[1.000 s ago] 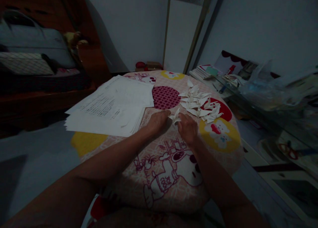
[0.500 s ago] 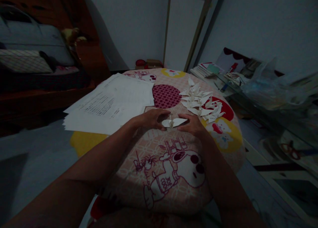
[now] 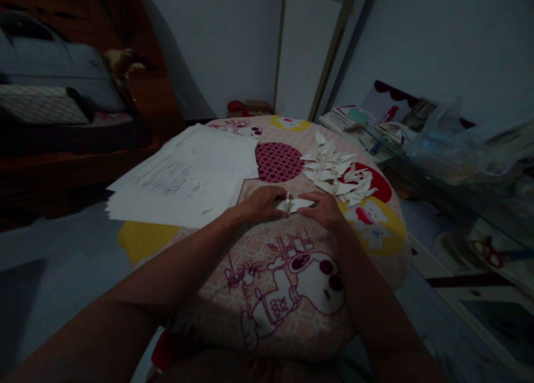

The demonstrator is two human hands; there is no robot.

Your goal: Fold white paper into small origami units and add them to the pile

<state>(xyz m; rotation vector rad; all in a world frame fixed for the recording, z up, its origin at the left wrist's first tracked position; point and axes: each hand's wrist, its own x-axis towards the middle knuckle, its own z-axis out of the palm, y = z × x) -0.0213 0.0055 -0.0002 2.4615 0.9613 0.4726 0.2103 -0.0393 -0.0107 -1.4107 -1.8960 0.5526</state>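
Note:
A white folded paper crane [image 3: 297, 205] is held between my two hands near the middle of the round table. My left hand [image 3: 263, 203] pinches its left wing, which the fingers partly cover. The tip of the right wing is between the thumb and fingers of my right hand [image 3: 323, 208]. Just beyond my right hand lies a cluster of several white paper cranes [image 3: 334, 169]. To the left of my left hand is a spread stack of printed paper sheets [image 3: 187, 172].
A patterned cloth [image 3: 287, 294] with cartoon figures covers the table. On the right, a glass-topped stand [image 3: 417, 177] holds papers, a plastic bag [image 3: 442, 149] and red-handled scissors [image 3: 488, 252] lower down. A wooden bench [image 3: 150, 102] with bags stands at the left.
My left hand has moved right and its fingers have closed over the crane's left wing. My right-hand fingers have come together on the right wing tip.

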